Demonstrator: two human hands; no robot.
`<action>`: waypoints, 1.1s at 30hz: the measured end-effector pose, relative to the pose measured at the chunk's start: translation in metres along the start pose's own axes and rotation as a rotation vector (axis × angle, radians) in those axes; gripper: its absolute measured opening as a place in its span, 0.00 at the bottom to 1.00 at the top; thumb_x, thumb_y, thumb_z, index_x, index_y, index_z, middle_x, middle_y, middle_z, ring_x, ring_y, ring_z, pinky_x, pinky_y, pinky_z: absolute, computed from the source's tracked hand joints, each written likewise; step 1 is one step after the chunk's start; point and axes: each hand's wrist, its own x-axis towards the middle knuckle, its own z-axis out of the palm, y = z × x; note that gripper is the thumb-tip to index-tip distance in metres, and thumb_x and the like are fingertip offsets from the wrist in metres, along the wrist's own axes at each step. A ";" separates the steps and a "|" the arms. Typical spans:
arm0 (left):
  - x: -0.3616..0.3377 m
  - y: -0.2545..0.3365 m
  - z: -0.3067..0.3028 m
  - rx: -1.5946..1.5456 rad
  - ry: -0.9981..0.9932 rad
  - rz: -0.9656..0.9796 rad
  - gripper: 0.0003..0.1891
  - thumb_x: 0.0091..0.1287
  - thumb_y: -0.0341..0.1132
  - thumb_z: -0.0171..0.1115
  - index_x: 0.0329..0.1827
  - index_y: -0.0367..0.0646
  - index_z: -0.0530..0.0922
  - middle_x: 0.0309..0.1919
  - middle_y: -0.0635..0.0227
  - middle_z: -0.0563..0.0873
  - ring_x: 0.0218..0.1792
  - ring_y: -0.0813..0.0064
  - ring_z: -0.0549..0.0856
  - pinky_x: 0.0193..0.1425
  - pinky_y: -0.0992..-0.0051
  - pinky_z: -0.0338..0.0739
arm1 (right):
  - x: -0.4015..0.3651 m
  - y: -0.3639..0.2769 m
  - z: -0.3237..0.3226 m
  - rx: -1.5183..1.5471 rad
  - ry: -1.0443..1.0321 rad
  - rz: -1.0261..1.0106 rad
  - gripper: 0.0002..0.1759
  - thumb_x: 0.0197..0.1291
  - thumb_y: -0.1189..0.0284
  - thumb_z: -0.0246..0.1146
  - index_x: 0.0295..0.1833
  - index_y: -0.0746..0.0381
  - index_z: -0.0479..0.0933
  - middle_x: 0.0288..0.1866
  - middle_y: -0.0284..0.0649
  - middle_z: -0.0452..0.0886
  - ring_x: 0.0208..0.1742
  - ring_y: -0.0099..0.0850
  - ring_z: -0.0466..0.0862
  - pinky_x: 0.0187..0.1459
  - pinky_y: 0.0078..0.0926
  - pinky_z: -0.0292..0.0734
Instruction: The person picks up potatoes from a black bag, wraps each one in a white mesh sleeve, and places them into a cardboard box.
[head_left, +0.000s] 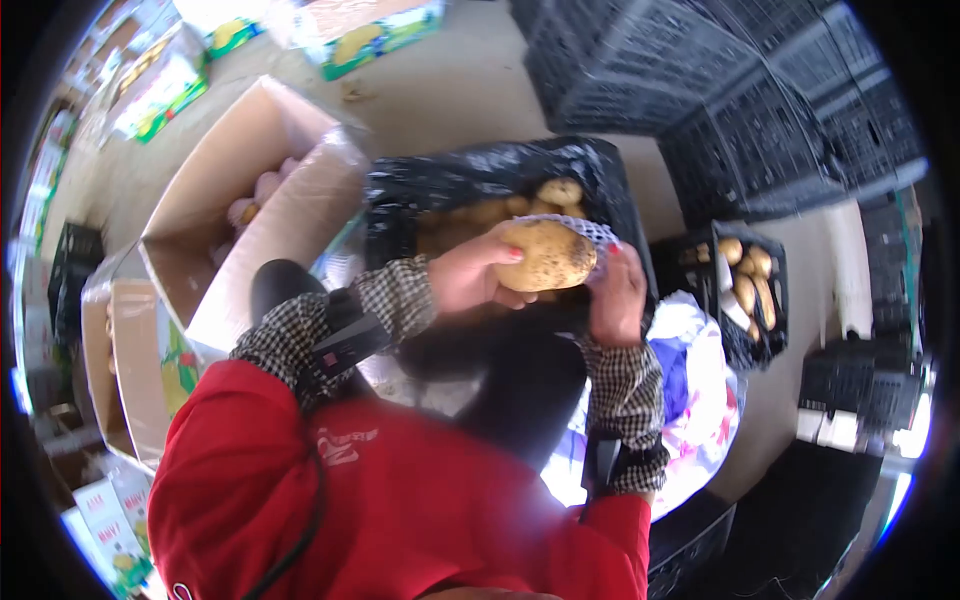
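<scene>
"Two hands of yours are in view; what does the left hand point(462, 272) have?"

"You have it closed on a large potato point(546, 258), the thumb on its near face and the fingers curled round below. The potato is tilted slightly, with dark specks toward its right end."

"And your right hand point(618, 300)?"

"Its fingers are together on a pale mesh sleeve point(603, 233), at the potato's right end. The mesh shows along the upper edge and that end, while the broad face toward you is bare. Whether your right fingertips press on the potato itself, you cannot tell from here."

"Where are you holding all this?"

"Above a black-lined crate point(386, 222), which has more potatoes point(560, 192) in it. Your two checked cuffs come in from either side."

"What do you have to your left?"

"An open cardboard box point(290, 235), leaning at an angle, with pinkish wrapped pieces point(264, 188) inside. They are too small to make out well."

"And to your right?"

"A smaller black crate point(762, 353) with potatoes and something white in it, and nearer you a clear plastic bag point(705, 440) showing white, blue and pink. Beyond the smaller crate, you have stacked black crates point(740, 130)."
</scene>
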 end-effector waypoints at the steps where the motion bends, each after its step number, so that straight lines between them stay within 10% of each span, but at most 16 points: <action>1: -0.008 0.009 -0.007 0.077 0.067 0.010 0.31 0.58 0.33 0.56 0.63 0.47 0.52 0.49 0.57 0.73 0.43 0.64 0.79 0.40 0.66 0.80 | -0.004 -0.006 0.011 -0.130 -0.014 -0.005 0.10 0.63 0.70 0.49 0.43 0.65 0.71 0.35 0.35 0.76 0.35 0.20 0.75 0.36 0.18 0.71; 6: -0.058 0.063 -0.033 0.427 0.482 0.144 0.32 0.54 0.28 0.59 0.60 0.46 0.54 0.51 0.61 0.70 0.50 0.66 0.75 0.42 0.66 0.80 | -0.016 -0.015 0.099 -0.370 -0.452 -0.112 0.05 0.59 0.79 0.53 0.41 0.65 0.71 0.27 0.33 0.73 0.29 0.18 0.72 0.33 0.14 0.69; 12: -0.187 0.165 -0.155 0.582 0.636 0.512 0.35 0.52 0.24 0.58 0.64 0.51 0.54 0.53 0.63 0.71 0.51 0.67 0.76 0.48 0.69 0.76 | 0.007 0.013 0.066 -0.220 -0.208 0.034 0.05 0.61 0.76 0.52 0.40 0.65 0.72 0.26 0.31 0.71 0.27 0.17 0.71 0.31 0.14 0.67; 17: -0.255 0.201 -0.258 0.963 1.210 0.120 0.33 0.52 0.28 0.60 0.62 0.48 0.57 0.40 0.63 0.77 0.36 0.74 0.79 0.37 0.76 0.77 | 0.017 0.040 0.061 -0.322 -0.189 0.277 0.08 0.62 0.71 0.52 0.40 0.64 0.72 0.26 0.30 0.73 0.27 0.17 0.72 0.31 0.13 0.68; 20: -0.252 0.203 -0.287 1.100 1.246 -0.070 0.33 0.50 0.28 0.60 0.62 0.46 0.58 0.39 0.57 0.77 0.39 0.70 0.80 0.41 0.74 0.76 | 0.029 0.045 0.069 -0.409 -0.166 0.339 0.08 0.62 0.71 0.52 0.40 0.64 0.73 0.26 0.30 0.73 0.27 0.17 0.72 0.31 0.13 0.68; 24: -0.229 0.212 -0.341 1.872 1.040 0.227 0.32 0.49 0.31 0.60 0.61 0.50 0.62 0.53 0.54 0.71 0.53 0.58 0.73 0.56 0.66 0.69 | 0.041 0.056 0.063 -0.562 -0.102 0.414 0.08 0.61 0.71 0.52 0.40 0.64 0.73 0.26 0.31 0.73 0.26 0.17 0.73 0.28 0.13 0.68; 30: -0.192 0.209 -0.420 2.147 0.930 -0.476 0.29 0.51 0.33 0.60 0.58 0.64 0.66 0.63 0.58 0.59 0.54 0.51 0.71 0.57 0.63 0.69 | 0.047 0.065 0.053 -0.691 -0.036 0.466 0.07 0.62 0.71 0.51 0.40 0.62 0.72 0.25 0.29 0.73 0.24 0.17 0.73 0.26 0.12 0.68; 33: -0.175 0.206 -0.428 2.090 0.994 -0.445 0.26 0.54 0.32 0.57 0.58 0.64 0.67 0.62 0.59 0.62 0.53 0.52 0.72 0.56 0.62 0.70 | 0.047 0.068 0.051 -0.717 -0.026 0.505 0.08 0.62 0.70 0.51 0.40 0.62 0.72 0.26 0.30 0.73 0.25 0.17 0.73 0.26 0.12 0.67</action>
